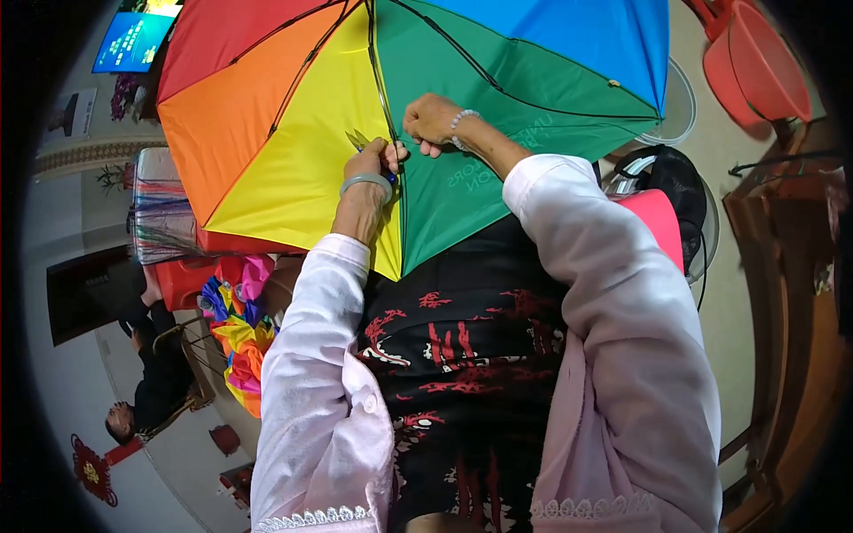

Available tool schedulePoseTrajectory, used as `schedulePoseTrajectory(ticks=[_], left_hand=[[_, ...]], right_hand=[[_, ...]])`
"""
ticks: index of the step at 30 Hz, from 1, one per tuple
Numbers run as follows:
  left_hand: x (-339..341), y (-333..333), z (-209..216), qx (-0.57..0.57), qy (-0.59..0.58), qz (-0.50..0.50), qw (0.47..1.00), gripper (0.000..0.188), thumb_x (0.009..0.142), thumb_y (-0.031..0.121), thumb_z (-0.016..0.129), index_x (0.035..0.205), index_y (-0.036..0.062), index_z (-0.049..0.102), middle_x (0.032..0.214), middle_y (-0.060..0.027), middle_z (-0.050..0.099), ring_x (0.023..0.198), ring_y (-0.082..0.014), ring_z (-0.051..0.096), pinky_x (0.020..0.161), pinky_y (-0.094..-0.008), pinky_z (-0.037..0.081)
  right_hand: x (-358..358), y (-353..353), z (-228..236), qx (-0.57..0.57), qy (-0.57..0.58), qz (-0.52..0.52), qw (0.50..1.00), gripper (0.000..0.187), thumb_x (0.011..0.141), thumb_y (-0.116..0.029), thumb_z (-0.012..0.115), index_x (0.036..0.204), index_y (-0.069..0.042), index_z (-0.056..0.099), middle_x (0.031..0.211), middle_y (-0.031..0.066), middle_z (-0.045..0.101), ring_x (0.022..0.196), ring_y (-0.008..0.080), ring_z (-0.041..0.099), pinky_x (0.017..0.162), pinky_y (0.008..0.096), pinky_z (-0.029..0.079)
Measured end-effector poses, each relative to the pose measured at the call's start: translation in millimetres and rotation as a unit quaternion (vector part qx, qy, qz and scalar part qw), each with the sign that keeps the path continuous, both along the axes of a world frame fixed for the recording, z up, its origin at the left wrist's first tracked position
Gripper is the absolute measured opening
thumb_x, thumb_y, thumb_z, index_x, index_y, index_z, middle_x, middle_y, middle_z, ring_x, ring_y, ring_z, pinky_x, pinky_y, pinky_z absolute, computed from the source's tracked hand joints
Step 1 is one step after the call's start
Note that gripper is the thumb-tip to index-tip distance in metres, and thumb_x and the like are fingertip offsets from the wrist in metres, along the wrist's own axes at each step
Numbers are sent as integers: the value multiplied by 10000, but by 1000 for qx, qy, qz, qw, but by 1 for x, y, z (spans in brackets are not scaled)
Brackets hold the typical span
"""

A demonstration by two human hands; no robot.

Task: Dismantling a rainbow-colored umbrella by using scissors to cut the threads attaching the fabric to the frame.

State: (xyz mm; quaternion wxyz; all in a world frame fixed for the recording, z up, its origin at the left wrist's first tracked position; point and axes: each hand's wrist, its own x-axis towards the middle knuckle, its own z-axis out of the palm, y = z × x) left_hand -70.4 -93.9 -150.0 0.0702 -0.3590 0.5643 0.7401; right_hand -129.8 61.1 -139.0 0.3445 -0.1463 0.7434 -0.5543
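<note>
An open umbrella with rainbow panels lies spread before me, its dark ribs showing. My left hand, a bangle at its wrist, is closed round small scissors over the yellow panel. Their blades point up and to the left, and a bit of blue handle shows under the palm. Just right of the rib between yellow and green, my right hand is closed, with fingertips pinched close to that rib. Whatever sits in its fingertips is too small to make out. A beaded bracelet circles that wrist.
Bunched colourful fabric hangs at the left, below a stack of clear-wrapped bundles by a red stool. A person sits further left. Red basins stand far right, and a black bag lies beside my right arm.
</note>
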Motion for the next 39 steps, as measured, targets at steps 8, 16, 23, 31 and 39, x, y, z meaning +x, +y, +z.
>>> schedulePoseTrajectory(ticks=[8, 16, 23, 31, 39], left_hand=[[-7, -3, 3, -15, -18, -68, 997, 221, 862, 148, 443, 734, -5, 536, 604, -89, 563, 484, -148, 478, 446, -230, 369], [-7, 10, -28, -31, 37, -22, 999, 241, 804, 188, 510, 623, 30, 531, 539, -105, 562, 382, -164, 466, 356, -279, 349], [9, 28, -6, -60, 89, 22, 994, 310, 754, 116, 499, 459, 45, 438, 424, -98, 468, 360, -196, 452, 350, -316, 319], [4, 30, -7, -119, 54, 63, 989, 263, 784, 123, 502, 556, -8, 499, 500, -102, 531, 392, -166, 507, 351, -282, 356], [-1, 28, -6, -130, 31, 61, 989, 283, 780, 208, 530, 590, -1, 530, 498, -91, 539, 401, -171, 532, 382, -282, 397]], right_hand=[[-3, -4, -3, -7, 38, -11, 999, 80, 761, -71, 509, 725, -15, 553, 609, 60, 569, 453, 121, 560, 379, 254, 457], [-4, -14, -40, 14, 379, -77, 922, 190, 755, -187, 497, 677, -15, 513, 676, 203, 536, 610, 366, 501, 539, 429, 388], [8, -13, -26, 52, 306, -39, 950, 149, 751, -137, 498, 672, -22, 549, 698, 193, 580, 651, 367, 557, 582, 436, 439], [-8, -17, -32, 118, 477, 22, 871, 96, 746, -113, 505, 717, -35, 551, 672, 183, 573, 663, 371, 562, 601, 436, 452], [-25, 18, 112, -217, 5, -140, 966, 85, 848, -149, 500, 828, -78, 458, 750, 101, 580, 493, 131, 561, 366, 250, 457]])
